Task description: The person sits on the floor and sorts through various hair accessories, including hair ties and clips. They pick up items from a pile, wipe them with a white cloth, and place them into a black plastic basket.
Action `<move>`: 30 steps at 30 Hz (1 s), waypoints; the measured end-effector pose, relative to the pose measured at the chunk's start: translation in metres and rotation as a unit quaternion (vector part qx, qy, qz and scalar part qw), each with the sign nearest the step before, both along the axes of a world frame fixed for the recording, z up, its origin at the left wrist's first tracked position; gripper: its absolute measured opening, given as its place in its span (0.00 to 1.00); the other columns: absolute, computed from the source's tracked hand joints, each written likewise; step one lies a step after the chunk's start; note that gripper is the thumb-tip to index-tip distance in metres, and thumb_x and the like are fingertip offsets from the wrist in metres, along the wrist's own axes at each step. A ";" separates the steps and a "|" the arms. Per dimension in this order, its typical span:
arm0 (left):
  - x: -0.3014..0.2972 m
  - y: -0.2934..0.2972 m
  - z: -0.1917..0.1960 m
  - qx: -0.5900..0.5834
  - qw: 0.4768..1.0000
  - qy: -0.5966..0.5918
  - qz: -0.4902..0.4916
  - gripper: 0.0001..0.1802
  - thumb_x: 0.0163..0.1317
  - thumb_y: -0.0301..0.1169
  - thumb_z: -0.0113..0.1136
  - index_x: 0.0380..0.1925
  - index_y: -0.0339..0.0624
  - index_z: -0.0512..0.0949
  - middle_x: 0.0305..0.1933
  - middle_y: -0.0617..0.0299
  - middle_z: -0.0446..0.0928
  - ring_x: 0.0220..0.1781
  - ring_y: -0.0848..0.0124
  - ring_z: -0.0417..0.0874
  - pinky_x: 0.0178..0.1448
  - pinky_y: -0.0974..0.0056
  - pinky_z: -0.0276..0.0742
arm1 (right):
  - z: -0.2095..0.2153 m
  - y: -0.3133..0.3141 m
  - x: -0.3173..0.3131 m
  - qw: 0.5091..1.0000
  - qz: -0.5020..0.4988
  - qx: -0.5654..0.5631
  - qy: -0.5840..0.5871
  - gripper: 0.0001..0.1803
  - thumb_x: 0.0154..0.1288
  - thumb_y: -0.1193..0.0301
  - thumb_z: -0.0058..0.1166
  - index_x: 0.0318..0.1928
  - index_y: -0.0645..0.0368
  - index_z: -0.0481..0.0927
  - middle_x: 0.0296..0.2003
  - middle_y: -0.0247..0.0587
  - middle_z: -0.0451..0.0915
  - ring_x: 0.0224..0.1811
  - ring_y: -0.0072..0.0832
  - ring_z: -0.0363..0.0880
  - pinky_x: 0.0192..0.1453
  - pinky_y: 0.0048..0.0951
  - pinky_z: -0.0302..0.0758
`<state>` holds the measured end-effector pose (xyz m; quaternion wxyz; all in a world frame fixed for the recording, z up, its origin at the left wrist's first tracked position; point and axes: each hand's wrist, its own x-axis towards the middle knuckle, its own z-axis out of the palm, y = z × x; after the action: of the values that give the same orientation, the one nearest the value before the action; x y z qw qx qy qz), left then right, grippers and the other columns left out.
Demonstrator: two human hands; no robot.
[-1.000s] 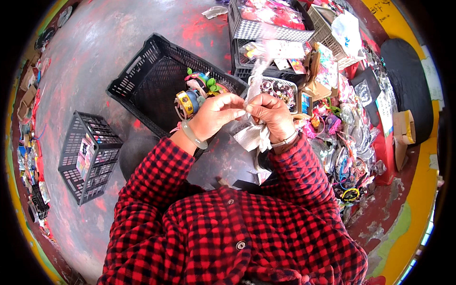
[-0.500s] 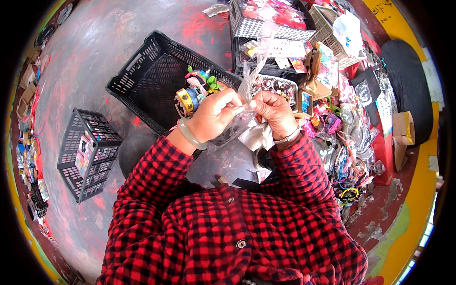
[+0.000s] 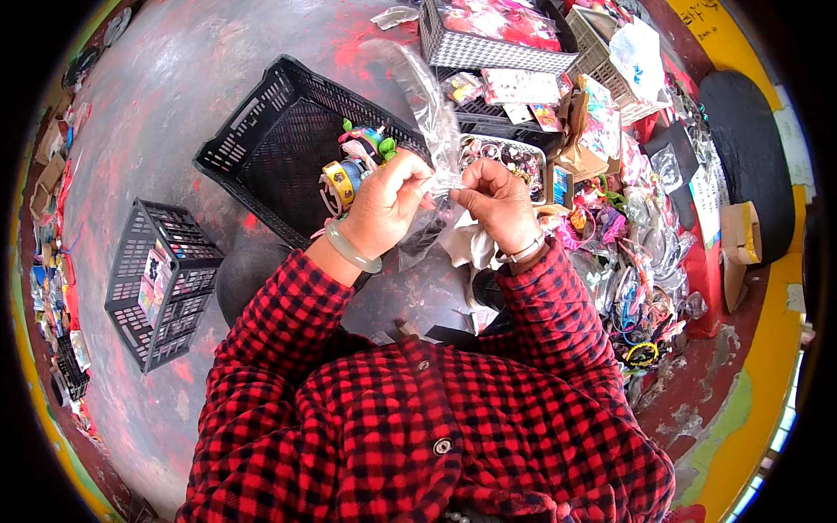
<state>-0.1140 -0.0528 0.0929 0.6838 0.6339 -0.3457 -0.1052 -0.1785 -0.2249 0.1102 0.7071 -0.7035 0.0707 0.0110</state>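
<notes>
I hold a clear plastic bag (image 3: 427,105) up between my 2 hands, above the grey floor (image 3: 174,131). My left hand (image 3: 384,202) pinches the bag's lower end between thumb and fingers, and my right hand (image 3: 499,202) pinches the same gathered end just beside it, so both sets of fingers are clenched on the film and nearly touch each other. The rest of the bag rises away from my fingers, tilted toward the upper left, over the edge of a large black crate (image 3: 270,157).

Just behind my left hand, at the crate's near corner, sits a cluster of small colourful toys (image 3: 357,161). Under my right wrist hangs a pale crumpled sheet (image 3: 471,248); I cannot tell whether it is more film or paper, or whether my fingers touch it. What the bag contains is unclear, since the film is see-through and glare washes it out. A smaller black crate (image 3: 161,279) stands well apart to my left, and a heap of bright trinkets (image 3: 628,279) lies to my right.
</notes>
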 end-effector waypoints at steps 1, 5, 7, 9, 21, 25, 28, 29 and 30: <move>0.001 0.000 0.000 0.003 1.000 0.007 -0.007 0.01 0.62 0.19 0.46 0.32 0.36 0.66 0.31 0.61 0.71 0.29 0.76 0.77 0.34 0.72 0.76 | -0.001 0.001 0.000 1.000 -0.016 -0.004 -0.018 0.08 0.54 0.82 0.57 0.29 0.57 0.72 0.24 0.22 0.70 0.24 0.09 0.64 0.27 0.12 0.61; 0.002 0.001 -0.002 -0.031 0.994 0.092 -0.058 0.01 0.63 0.22 0.47 0.33 0.36 0.67 0.31 0.62 0.72 0.31 0.77 0.76 0.37 0.71 0.76 | -0.001 0.003 0.002 0.997 -0.063 -0.012 -0.041 0.09 0.52 0.84 0.55 0.26 0.58 0.71 0.22 0.22 0.69 0.24 0.09 0.64 0.28 0.12 0.61; 0.001 0.001 0.003 -0.019 0.990 0.128 -0.053 0.03 0.64 0.25 0.48 0.34 0.36 0.68 0.31 0.63 0.72 0.31 0.76 0.76 0.38 0.71 0.76 | 0.000 0.001 0.001 0.997 -0.068 0.006 -0.037 0.08 0.51 0.85 0.54 0.26 0.58 0.72 0.23 0.22 0.70 0.26 0.09 0.65 0.29 0.12 0.63; 0.003 0.002 0.003 -0.019 0.972 0.229 -0.052 0.09 0.65 0.32 0.49 0.36 0.37 0.70 0.32 0.65 0.72 0.33 0.76 0.75 0.40 0.70 0.75 | -0.002 0.004 0.000 0.993 -0.072 -0.035 -0.082 0.08 0.51 0.85 0.54 0.28 0.58 0.73 0.24 0.23 0.70 0.26 0.10 0.67 0.30 0.14 0.64; 0.012 0.009 -0.018 0.038 0.963 0.251 -0.088 0.08 0.61 0.25 0.51 0.37 0.34 0.75 0.37 0.66 0.75 0.41 0.80 0.72 0.48 0.73 0.66 | 0.004 0.006 -0.004 0.957 0.095 -0.180 -0.205 0.08 0.50 0.82 0.57 0.33 0.60 0.78 0.29 0.37 0.77 0.33 0.28 0.76 0.38 0.26 0.72; 0.015 0.013 -0.007 0.074 0.979 0.155 -0.107 0.05 0.58 0.24 0.51 0.31 0.34 0.75 0.31 0.67 0.74 0.35 0.80 0.71 0.43 0.73 0.66 | 0.005 -0.026 0.007 0.991 -0.122 -0.028 -0.052 0.18 0.52 0.80 0.58 0.46 0.62 0.75 0.40 0.31 0.76 0.32 0.15 0.71 0.36 0.17 0.69; 0.016 0.020 0.004 0.042 0.971 0.147 -0.187 0.08 0.61 0.24 0.47 0.34 0.32 0.75 0.37 0.62 0.76 0.43 0.75 0.73 0.51 0.69 0.66 | 0.006 -0.032 0.006 0.996 -0.079 -0.013 0.033 0.24 0.55 0.78 0.56 0.54 0.63 0.69 0.41 0.32 0.75 0.26 0.13 0.68 0.28 0.14 0.64; 0.018 0.021 0.009 0.061 0.970 0.131 -0.197 0.09 0.60 0.24 0.45 0.34 0.32 0.74 0.37 0.60 0.76 0.42 0.73 0.74 0.51 0.68 0.66 | 0.000 -0.038 0.004 0.998 -0.035 0.028 0.052 0.20 0.55 0.78 0.57 0.51 0.63 0.72 0.37 0.32 0.76 0.24 0.13 0.68 0.26 0.15 0.64; 0.020 0.023 0.010 0.052 0.971 0.129 -0.195 0.09 0.60 0.24 0.45 0.34 0.31 0.74 0.37 0.59 0.76 0.42 0.72 0.74 0.51 0.68 0.66 | -0.002 -0.039 0.003 0.995 0.014 0.072 0.071 0.17 0.56 0.77 0.58 0.47 0.63 0.75 0.33 0.31 0.78 0.22 0.14 0.68 0.25 0.15 0.64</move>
<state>-0.0944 -0.0297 0.1025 0.6551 0.5703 -0.3650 -0.3352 -0.1752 -0.2639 0.1085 0.7487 -0.6495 0.1095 0.0755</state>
